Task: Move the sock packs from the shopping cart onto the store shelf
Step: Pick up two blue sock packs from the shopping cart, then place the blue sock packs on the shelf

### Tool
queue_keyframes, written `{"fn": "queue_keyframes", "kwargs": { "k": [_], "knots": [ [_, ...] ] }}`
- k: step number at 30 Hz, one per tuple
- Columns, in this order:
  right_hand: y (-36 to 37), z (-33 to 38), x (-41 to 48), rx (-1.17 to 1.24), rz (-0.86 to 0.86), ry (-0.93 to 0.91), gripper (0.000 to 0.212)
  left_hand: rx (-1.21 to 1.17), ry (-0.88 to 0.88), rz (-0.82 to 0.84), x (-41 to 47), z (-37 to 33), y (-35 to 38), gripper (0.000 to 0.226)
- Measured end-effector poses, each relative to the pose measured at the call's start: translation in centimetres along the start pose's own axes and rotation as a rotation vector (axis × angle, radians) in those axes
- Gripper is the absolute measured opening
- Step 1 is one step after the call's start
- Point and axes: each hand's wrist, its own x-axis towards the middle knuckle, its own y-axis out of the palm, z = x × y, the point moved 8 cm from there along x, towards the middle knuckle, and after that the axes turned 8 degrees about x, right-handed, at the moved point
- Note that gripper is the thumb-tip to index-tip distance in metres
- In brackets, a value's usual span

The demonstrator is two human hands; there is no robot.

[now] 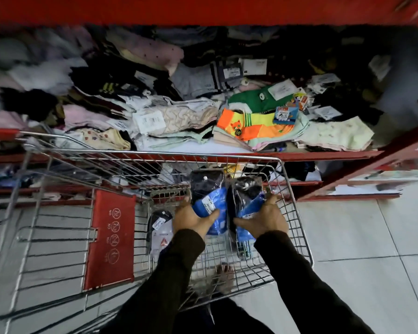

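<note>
Inside the shopping cart (297, 213), the left hand (191, 219) is clamped on one blue-and-black sock pack (209, 196), and the right hand (263, 219) is clamped on a second sock pack (247, 196). A third pack (160, 229) lies by the cart's left wall. To do this lift well, I judge both packs should clear the front rim before going to the bare patch at the store shelf (203, 147) front edge.
</note>
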Motion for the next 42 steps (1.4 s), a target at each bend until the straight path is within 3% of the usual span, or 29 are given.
{"fn": "queue_keyframes", "kwargs": {
  "k": [2, 5, 6, 20, 25, 30, 42],
  "knots": [
    [-2.3, 1.8, -1.7, -0.01, -0.045, -0.066, 0.128, -0.038, 0.056, -0.048, -1.7, -0.8, -3.2, 0.043],
    [-6.2, 5.2, -4.4, 0.022, -0.119, -0.183, 0.12, -0.029, 0.166, -0.201, -4.0, -2.7, -8.5, 0.084],
    [-7.4, 6.1, -5.2, 0.054, -0.154, -0.228, 0.113, -0.038, 0.197, -0.248, -4.9, -3.5, -10.2, 0.089],
    [-25.1, 20.6, -10.9, 0.422, -0.509, -0.711, 0.1, -0.224, 0.554, -0.698, -12.1, -17.9, -27.9, 0.089],
    [-31.1, 25.5, -9.9, 0.572, -0.638, -0.77, 0.1, -0.32, 0.639, -0.806, -11.6, -24.8, -32.7, 0.09],
    [-34.2, 29.5, -5.8, 0.587, -0.748, -0.76, 0.099, -0.33, 0.683, -0.8, -9.2, -31.1, -33.7, 0.089],
    [-33.0, 31.8, 0.8, 0.514, -0.697, -0.637, 0.097, -0.269, 0.563, -0.709, -2.8, -35.3, -29.7, 0.087]
  ]
}}
